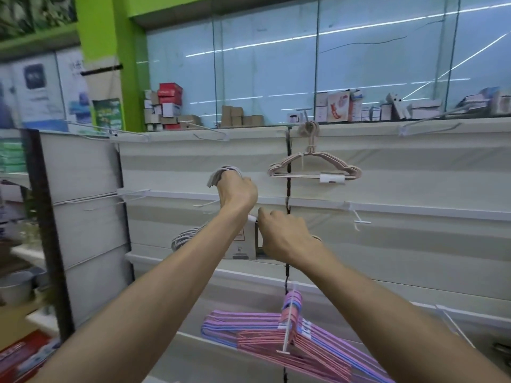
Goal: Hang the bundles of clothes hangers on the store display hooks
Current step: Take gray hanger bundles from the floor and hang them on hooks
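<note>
Gripping the hook ends of a grey hanger bundle [221,175], the left hand [237,193] is raised in front of the white display panel [414,175], with its fingers curled round the bunched hooks. The body of this bundle is seen below the left forearm, where grey wire shoulders [184,237] show at the left and a white label card [244,241] is partly hidden between the two wrists. The right hand [284,236] is held lower and just beside the left wrist; its fingers are curled over the top of the card, though exactly what is pinched cannot be told. A white display hook [206,203] juts out from the rail just left of the left wrist, and it cannot be told whether the bundle touches it.

A beige hanger bundle [313,170] is already hung from a hook [304,114] at the top rail, to the upper right of the hands, with a white label wrapped on its lower bar. Lower down, a pink, purple and blue hanger bundle [293,338] is hung on a long white hook [287,330], between the two forearms. Bare hooks are seen on the rails at the right [359,219] and upper left [210,131]. Cardboard boxes [168,106] are stacked on the shelf top in front of a glass wall [265,64].
</note>
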Demonstrator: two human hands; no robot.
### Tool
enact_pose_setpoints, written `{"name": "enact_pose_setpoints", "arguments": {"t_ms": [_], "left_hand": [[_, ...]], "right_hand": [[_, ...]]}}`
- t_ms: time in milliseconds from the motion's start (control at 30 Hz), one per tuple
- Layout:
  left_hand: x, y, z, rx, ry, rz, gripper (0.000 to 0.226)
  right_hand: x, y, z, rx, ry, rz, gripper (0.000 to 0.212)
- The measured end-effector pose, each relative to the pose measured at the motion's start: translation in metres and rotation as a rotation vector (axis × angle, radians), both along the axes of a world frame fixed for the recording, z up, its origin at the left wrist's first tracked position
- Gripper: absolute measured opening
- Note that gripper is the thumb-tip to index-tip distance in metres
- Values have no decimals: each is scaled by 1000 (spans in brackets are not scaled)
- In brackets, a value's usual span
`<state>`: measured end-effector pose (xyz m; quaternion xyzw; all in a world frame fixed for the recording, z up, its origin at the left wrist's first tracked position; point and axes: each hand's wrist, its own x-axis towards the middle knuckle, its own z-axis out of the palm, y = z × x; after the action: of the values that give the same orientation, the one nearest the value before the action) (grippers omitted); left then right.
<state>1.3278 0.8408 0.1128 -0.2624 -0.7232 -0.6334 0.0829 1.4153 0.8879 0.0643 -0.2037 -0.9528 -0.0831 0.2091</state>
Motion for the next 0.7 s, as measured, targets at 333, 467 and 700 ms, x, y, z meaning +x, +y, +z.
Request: {"name": "enact_pose_setpoints", "arguments": {"t_ms": [333, 467, 700], "left_hand": [[-73, -49, 16, -52, 66, -137, 31], [-108, -73, 20, -148, 221, -264, 28], [-184, -117, 21, -344, 596, -269, 50]], "right_hand": [[-82, -21, 2, 33, 154, 76, 14], [-109, -25, 17, 2, 195, 38, 10], [-149, -14, 34, -54, 302, -48, 9]]}}
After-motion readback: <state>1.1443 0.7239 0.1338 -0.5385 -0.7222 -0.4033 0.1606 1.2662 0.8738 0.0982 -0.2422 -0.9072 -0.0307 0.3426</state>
